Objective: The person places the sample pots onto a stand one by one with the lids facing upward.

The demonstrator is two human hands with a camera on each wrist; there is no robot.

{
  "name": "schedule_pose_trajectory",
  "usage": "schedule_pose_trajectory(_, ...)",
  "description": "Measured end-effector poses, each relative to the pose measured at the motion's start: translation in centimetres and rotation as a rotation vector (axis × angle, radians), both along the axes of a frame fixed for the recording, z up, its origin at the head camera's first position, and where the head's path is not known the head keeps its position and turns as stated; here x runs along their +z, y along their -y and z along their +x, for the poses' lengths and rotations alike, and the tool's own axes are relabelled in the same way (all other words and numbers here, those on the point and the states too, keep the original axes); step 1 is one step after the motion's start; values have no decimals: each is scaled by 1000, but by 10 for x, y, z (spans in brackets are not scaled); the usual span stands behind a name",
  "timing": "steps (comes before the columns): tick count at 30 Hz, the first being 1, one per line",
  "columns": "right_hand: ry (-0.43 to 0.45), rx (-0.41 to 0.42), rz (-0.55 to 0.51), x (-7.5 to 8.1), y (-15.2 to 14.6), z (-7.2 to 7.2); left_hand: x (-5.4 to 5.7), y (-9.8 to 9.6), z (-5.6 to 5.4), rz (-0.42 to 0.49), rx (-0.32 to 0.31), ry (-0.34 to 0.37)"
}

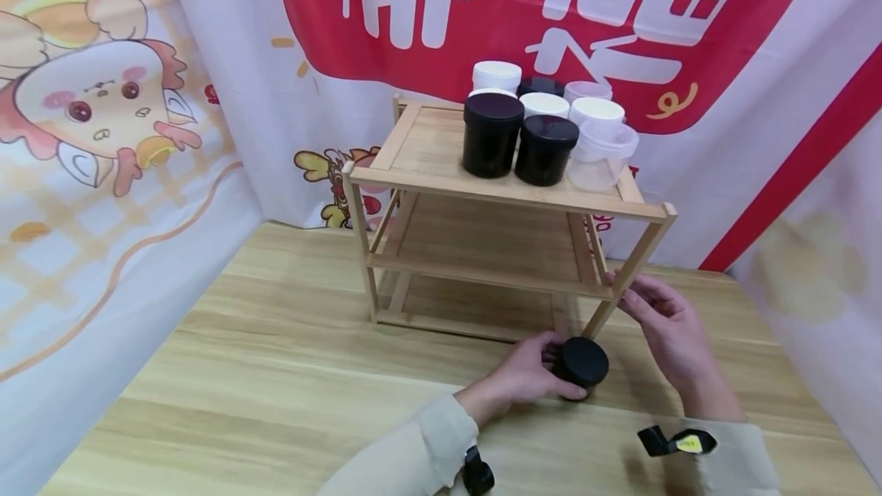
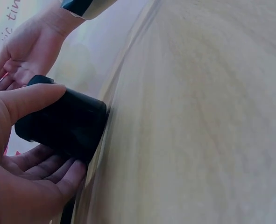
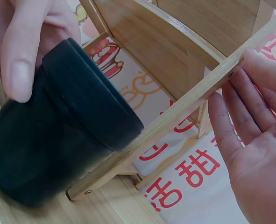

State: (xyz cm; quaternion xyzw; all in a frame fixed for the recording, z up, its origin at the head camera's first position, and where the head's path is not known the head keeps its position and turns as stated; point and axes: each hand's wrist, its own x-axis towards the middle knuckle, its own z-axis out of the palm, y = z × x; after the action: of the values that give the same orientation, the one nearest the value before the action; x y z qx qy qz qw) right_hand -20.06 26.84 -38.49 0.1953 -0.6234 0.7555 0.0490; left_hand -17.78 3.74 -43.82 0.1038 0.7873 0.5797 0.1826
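Note:
My left hand [image 1: 529, 373] grips a black lidded jar [image 1: 584, 360] at the table's front right, beside the shelf's near right leg. In the left wrist view, the thumb lies on one side of the jar [image 2: 65, 122] and the fingers curl round the other. The jar's base is at the tabletop. My right hand [image 1: 670, 327] pinches the shelf's right front leg [image 3: 175, 114] between thumb and fingers, at about middle-shelf height. Several black, white and clear jars, among them a black jar [image 1: 492, 135], stand grouped on the top of the wooden shelf [image 1: 427, 148].
The shelf's middle board [image 1: 492, 239] and bottom board [image 1: 475, 305] hold nothing visible. Printed cloth [image 1: 227, 37] hangs behind and on both sides. The wooden tabletop [image 1: 241, 358] spreads out left of the shelf.

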Motion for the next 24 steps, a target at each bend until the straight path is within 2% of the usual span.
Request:
schedule_pose_trajectory(5, -2, -6, 0, -1, -1, 1, 3, 10, 3, 34, -10, 1)
schedule_pose_trajectory(8, -4, 8, -4, 1, -1, 1, 11, 23, 7, 72, -34, -10)
schedule_pose_trajectory(19, 35, -10, 36, 5, -2, 2, 77, 81, 33, 101, -75, -101)
schedule_pose_trajectory(24, 32, -24, 22, 3, -1, 3, 110, 111, 33, 82, -89, -140)
